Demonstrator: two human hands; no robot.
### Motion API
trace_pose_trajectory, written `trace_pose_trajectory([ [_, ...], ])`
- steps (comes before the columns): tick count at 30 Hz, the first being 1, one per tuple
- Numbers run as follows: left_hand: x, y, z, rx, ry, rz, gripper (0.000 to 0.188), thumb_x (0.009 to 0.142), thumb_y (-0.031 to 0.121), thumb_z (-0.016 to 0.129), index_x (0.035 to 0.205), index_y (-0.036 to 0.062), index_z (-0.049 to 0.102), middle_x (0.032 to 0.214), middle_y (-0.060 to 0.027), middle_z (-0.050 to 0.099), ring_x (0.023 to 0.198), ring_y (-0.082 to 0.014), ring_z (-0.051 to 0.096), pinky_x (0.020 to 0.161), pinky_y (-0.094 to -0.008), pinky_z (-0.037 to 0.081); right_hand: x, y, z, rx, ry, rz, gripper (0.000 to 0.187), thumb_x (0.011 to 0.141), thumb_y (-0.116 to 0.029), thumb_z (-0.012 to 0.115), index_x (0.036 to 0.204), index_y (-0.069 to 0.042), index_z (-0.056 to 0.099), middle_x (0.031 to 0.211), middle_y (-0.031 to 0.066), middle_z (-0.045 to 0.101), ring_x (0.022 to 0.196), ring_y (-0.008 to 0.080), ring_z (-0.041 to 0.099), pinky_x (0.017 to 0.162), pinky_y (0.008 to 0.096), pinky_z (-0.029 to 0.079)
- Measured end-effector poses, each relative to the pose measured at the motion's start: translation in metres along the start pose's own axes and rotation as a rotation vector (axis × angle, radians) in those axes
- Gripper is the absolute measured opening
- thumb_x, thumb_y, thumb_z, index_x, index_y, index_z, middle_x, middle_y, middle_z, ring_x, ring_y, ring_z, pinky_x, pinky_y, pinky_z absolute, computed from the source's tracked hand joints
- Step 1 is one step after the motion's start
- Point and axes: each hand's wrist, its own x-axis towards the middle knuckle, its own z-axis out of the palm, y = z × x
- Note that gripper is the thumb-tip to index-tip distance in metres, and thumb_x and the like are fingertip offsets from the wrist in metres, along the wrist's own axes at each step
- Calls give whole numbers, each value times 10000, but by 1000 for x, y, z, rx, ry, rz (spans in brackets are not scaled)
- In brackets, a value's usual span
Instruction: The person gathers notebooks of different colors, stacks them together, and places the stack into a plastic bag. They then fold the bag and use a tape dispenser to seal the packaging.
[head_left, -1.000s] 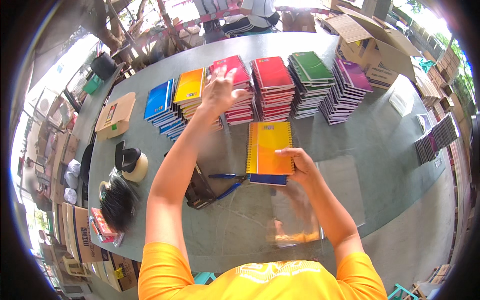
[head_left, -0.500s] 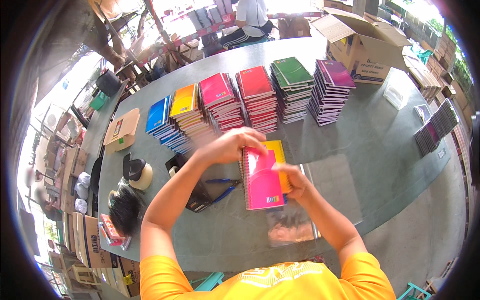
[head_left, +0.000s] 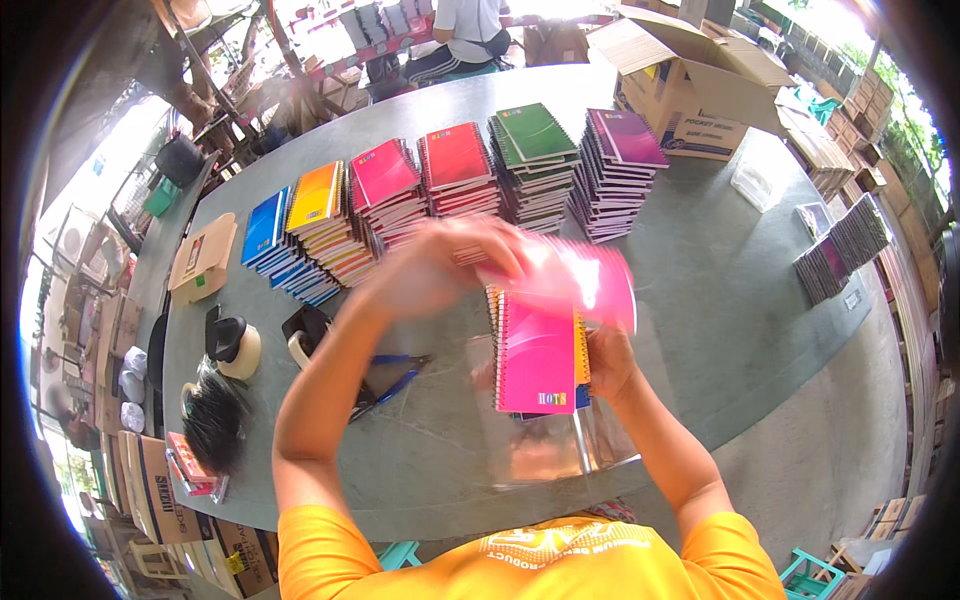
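Both bare arms reach forward from the sleeves of the orange shirt [head_left: 530,575]. The left arm [head_left: 335,395] bends at the elbow out past the shirt's left side, its forearm slanting inward. The left grip [head_left: 480,250] is ahead of the shirt, farther out than the right, its fingers curled and blurred. The right arm [head_left: 665,430] angles in from the shirt's right side to the right grip [head_left: 608,362], which is nearer the shirt and clasped, its fingertips partly hidden.
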Motion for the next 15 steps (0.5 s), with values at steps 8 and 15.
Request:
trace_pose_trajectory([
  [8,25,-116,-41,1229,468,-451,430,768,316,677,1096,47,610,1084,-200,595,1100,-318,525,928,-455,389,-29,-20,1,-200,-23,160,401,778,-143,576,1118,62,517,1026,184,623,907,275,638,827,409,521],
  [15,47,-40,-1,1016,954,-132,157,745,32,598,902,36,604,868,-110,641,840,-255,618,740,-385,480,-41,-72,-29,-256,28,-20,392,776,-165,572,1090,65,530,999,189,629,872,282,645,794,399,533],
])
